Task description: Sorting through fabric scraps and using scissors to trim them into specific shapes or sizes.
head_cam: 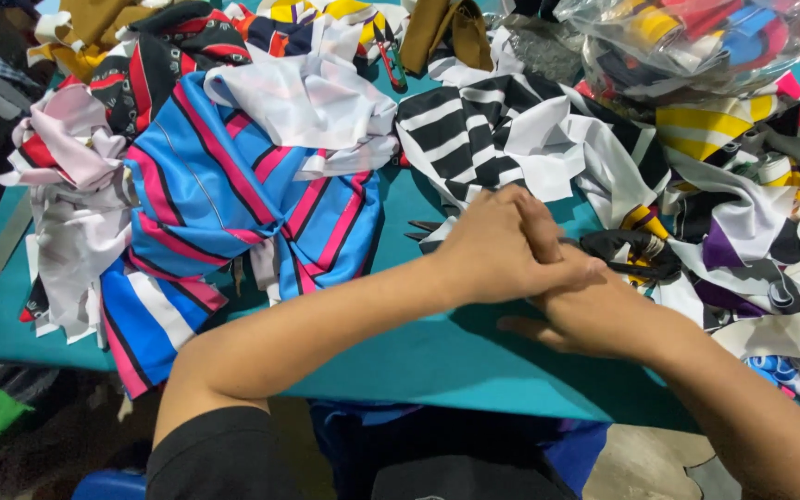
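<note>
- Basically, both hands met over the teal table (437,361), near its front edge, right of centre.
- Left hand (497,250) lay on top of the right hand (594,315), fingers curled down over it; it gripped nothing I could make out.
- Right hand was mostly covered; a thumb and part of the palm showed, so I couldn't tell if it was open or closed on anything.
- Nearest thing: black-handled scissors (627,252), just beyond the hands, touching or nearly touching the fingertips. Loops were visible; the blades were hidden under the hands. Dark points (421,230) poked out left of the left hand, possibly the blade tips, not certain.
- Blue, pink and white striped fabric (233,204) sat bunched to the left, draping over the table's front edge.
- Black-and-white striped fabric (474,130) was piled just behind the hands.
- Mixed scraps (752,213) in yellow, purple and white were heaped at right, cut off by the frame.
- Clear plastic bag (696,37) of coloured pieces was at top right, contents blurred.
</note>
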